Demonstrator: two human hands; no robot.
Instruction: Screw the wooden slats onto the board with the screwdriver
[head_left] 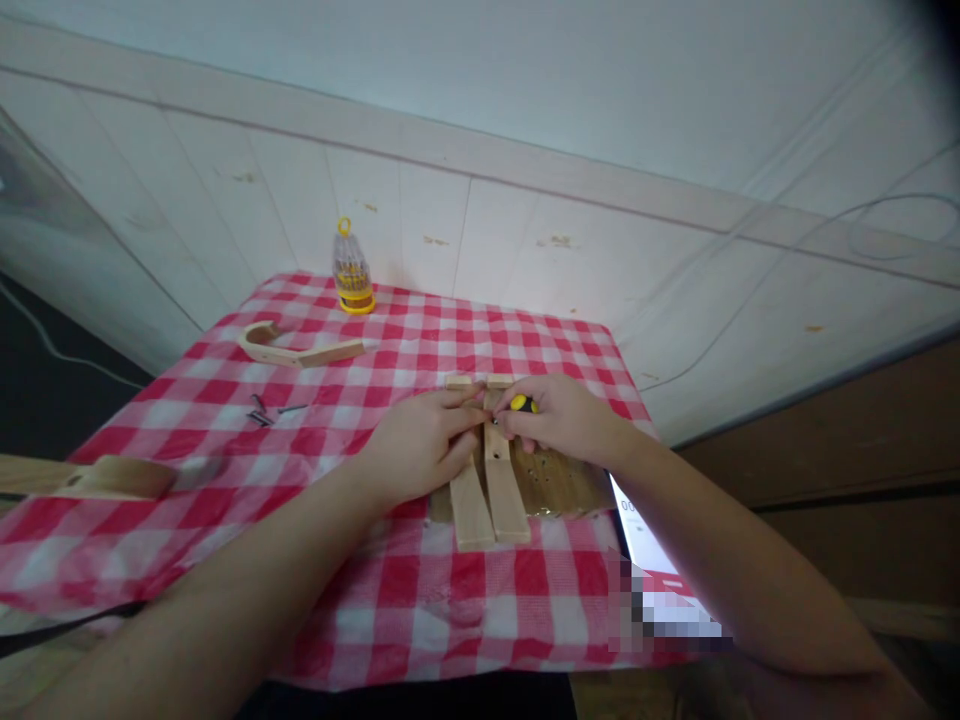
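Observation:
Two pale wooden pieces, a left one (472, 510) and a right one (508, 500), lie side by side on a brown board (570, 485) with small holes. My left hand (424, 445) is over the left piece, its fingers closed on the wood and its fingertips reaching to the right piece. My right hand (562, 415) is closed around a small screwdriver (525, 404) with a yellow and black handle. The driver's tip is at the right piece, close to my left fingertips; fingers hide the exact contact. A dark hole shows in the right piece below the hands.
A hooked wooden piece (300, 352) and several screws (261, 412) lie left on the checkered tablecloth (405, 620). Another wooden piece (97, 478) juts in from the left edge. A clear, yellow-based bit holder (354, 275) stands by the wall. A lit phone (649, 540) lies under my right forearm.

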